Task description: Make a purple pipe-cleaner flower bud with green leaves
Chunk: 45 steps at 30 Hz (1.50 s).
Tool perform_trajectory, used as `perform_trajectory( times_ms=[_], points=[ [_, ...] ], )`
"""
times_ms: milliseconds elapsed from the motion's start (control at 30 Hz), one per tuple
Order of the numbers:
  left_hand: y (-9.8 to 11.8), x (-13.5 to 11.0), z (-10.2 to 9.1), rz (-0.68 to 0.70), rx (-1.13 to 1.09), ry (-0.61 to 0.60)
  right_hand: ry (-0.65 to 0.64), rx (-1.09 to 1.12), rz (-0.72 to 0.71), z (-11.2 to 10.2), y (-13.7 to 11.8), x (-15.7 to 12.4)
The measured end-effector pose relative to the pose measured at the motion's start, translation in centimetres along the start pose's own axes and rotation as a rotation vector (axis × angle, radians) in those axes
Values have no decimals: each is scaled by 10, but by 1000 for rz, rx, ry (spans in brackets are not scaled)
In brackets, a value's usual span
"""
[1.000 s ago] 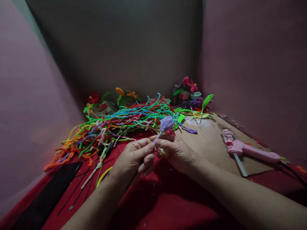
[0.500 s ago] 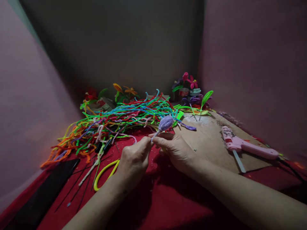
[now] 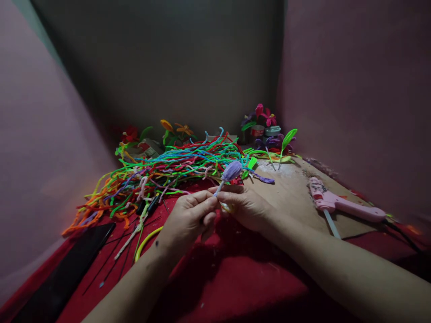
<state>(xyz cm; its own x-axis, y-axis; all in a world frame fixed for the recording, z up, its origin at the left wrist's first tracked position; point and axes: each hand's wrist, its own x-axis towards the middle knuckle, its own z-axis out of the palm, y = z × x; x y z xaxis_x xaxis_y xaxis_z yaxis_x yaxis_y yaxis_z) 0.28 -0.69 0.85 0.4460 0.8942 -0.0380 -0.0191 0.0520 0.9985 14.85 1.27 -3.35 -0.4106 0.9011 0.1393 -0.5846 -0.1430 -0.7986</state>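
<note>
Both my hands meet over the red cloth (image 3: 235,278) and pinch the thin stem of a lilac pipe-cleaner bud (image 3: 231,171). My left hand (image 3: 188,217) has its thumb and forefinger closed on the stem from the left. My right hand (image 3: 247,207) closes on the same stem from the right, fingers curled. The bud's coiled head sticks up just beyond my fingertips, tilted to the right. Behind it lies a big heap of coloured pipe cleaners (image 3: 161,172).
A pink glue gun (image 3: 340,204) lies on a brown board (image 3: 296,197) at right. Finished pipe-cleaner flowers (image 3: 266,117) and small jars stand at the back. A yellow-handled tool (image 3: 148,240), thin wires and a black flat object (image 3: 63,273) lie at left. Walls enclose three sides.
My hands stay joined on the bud's stem. The left hand has turned slightly, its fingers now more over the stem. The view shifted a little.
</note>
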Motion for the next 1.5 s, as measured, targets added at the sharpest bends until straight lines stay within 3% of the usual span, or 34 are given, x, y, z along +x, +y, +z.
perform_trajectory(
  times_ms=[133,267,433,600,700,900,1067,1233,1333,1433,1500],
  points=[
    [-5,5,-4,-90,-235,-149,34,-16,-80,0,3,-2],
    [-3,6,-8,-111,-178,-191,56,-22,-125,2,5,-3],
    [1,9,-18,-42,95,-124,84,-92,-211,6,2,-4],
    [-4,16,-29,-59,153,-36,90,-122,-248,13,-4,-7],
    [-2,17,-28,-89,183,-39,127,-157,-265,16,-8,-8],
    [11,15,-20,44,240,163,218,-441,-326,29,-25,-7],
    [6,20,-32,73,184,295,221,-819,-649,48,-42,-2],
    [7,19,-47,349,208,505,332,-1278,-1076,50,-45,2],
    [16,6,-43,462,159,428,373,-1483,-1196,45,-40,0],
    [27,-12,-34,517,90,268,378,-1666,-1232,40,-33,-2],
    [33,-21,-31,556,168,136,367,-1750,-1238,38,-29,-2]
  ],
)
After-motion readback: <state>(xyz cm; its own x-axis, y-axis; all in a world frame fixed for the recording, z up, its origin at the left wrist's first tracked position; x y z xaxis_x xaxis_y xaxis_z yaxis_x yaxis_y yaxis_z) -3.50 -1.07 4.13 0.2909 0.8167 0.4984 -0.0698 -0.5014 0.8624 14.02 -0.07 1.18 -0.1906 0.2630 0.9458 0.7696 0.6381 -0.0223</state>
